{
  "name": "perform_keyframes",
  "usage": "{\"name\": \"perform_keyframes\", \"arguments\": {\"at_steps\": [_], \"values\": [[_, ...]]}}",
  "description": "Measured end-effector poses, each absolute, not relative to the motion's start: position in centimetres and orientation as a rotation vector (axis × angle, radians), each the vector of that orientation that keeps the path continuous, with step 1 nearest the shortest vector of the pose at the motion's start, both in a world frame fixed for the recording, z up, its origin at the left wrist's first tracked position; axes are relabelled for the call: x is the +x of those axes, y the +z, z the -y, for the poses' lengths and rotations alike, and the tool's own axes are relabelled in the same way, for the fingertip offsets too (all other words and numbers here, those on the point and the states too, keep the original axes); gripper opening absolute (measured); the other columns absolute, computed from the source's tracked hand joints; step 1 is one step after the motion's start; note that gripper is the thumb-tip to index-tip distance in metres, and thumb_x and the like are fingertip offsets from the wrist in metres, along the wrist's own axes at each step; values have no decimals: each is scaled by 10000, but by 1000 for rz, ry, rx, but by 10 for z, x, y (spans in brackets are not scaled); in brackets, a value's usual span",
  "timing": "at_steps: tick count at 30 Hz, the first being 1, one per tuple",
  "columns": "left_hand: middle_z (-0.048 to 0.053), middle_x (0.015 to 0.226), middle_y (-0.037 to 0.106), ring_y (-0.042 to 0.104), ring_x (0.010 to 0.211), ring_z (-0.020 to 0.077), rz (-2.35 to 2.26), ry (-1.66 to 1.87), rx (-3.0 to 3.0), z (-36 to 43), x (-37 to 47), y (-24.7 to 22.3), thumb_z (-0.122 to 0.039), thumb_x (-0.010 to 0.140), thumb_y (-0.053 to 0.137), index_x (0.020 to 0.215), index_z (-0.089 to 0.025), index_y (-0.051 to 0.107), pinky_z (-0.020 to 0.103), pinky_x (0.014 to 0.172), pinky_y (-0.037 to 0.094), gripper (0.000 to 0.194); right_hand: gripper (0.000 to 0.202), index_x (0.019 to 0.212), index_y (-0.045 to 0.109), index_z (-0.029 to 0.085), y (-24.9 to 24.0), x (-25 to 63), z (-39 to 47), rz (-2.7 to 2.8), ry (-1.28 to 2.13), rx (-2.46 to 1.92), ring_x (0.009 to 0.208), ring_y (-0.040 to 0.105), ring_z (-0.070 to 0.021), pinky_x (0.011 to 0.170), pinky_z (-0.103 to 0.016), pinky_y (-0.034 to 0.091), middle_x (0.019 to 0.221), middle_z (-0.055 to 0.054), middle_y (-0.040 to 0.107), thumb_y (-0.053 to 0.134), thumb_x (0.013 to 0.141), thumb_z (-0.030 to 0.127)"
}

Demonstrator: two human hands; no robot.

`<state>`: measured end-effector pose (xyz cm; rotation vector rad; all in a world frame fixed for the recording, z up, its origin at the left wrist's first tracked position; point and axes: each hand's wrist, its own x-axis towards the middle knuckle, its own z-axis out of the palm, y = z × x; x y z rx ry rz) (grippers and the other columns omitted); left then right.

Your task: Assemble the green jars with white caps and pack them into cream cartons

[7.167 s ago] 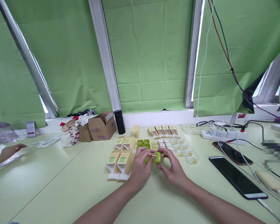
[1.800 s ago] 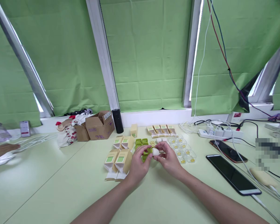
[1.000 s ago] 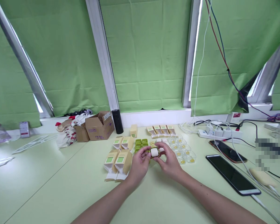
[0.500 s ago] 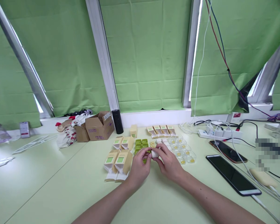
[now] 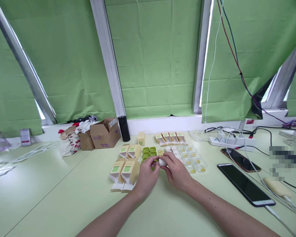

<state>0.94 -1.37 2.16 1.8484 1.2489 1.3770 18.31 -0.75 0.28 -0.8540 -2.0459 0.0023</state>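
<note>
White and smooth-looking, a small rounded block [image 5: 162, 162] sits between my two hands, over the pale green table [image 5: 88, 204]. My left hand [image 5: 148, 174] has thumb and forefinger pinching at the block's left edge; whether those fingertips grip anything else as well, I cannot tell, because they cover that spot. My right hand [image 5: 177, 169] curls over the block's right side, fingers close together on top and thumb below, so both hands meet on the same piece.

Just beyond my left fingertips stand green cups [image 5: 146, 150] in a tight cluster, partly hidden by my knuckles. Straight past the block lie little yellow pieces [image 5: 160, 151], and beyond my right fingers more white blocks [image 5: 174, 148] are grouped. To the right of those fingers, clear cups [image 5: 188, 162] with yellow inside spread in rows. Left of my left fingers, cream cartons [image 5: 130, 169] with green squares lie with white flaps open toward me; farther ahead of my fingertips is a row of similar cartons [image 5: 174, 138]. Well off to my right fingers' side rests a phone [image 5: 245, 184] with its screen dark.
</note>
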Motion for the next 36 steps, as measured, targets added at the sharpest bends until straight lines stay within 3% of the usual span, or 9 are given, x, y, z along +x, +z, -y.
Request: {"name": "perform_keyframes", "arguments": {"at_steps": [11,18,22,28,36], "values": [[85,1007,796,727,864,214,-1261,1382,1836,14,11,25,-193,881,592,1088,-192,783,328,770,589,281,395,1355,543,248,6,182,9,2036,21,-846,1096,674,-307,816,-451,630,1254,-150,614,486,992,104],[75,961,795,736,851,218,-1213,1415,1829,13,9,26,-263,902,635,1059,-196,776,350,814,607,221,400,1359,560,271,1,184,7,1970,151,-837,1136,657,-314,873,-481,632,1263,-144,594,520,986,131],[94,1078,781,724,927,233,-1172,1386,1927,14,4,25,-306,925,660,1133,-209,758,393,894,591,249,345,1318,581,275,-2,186,5,1909,278,-811,1170,646,-306,935,-503,628,1274,-134,585,553,991,170],[128,1292,719,642,1241,305,-1044,1374,1961,15,-3,25,-358,891,760,1243,-232,728,484,1102,496,375,227,1220,614,277,0,186,6,1757,584,-780,953,674,-222,787,-406,663,1244,-102,574,606,994,263],[133,1137,751,721,1087,274,-940,1303,1647,11,5,27,-415,852,814,1195,-179,700,423,974,589,432,231,1139,627,262,1,182,4,1604,830,-739,757,668,-160,686,-360,648,1154,-62,577,645,987,435]]}}
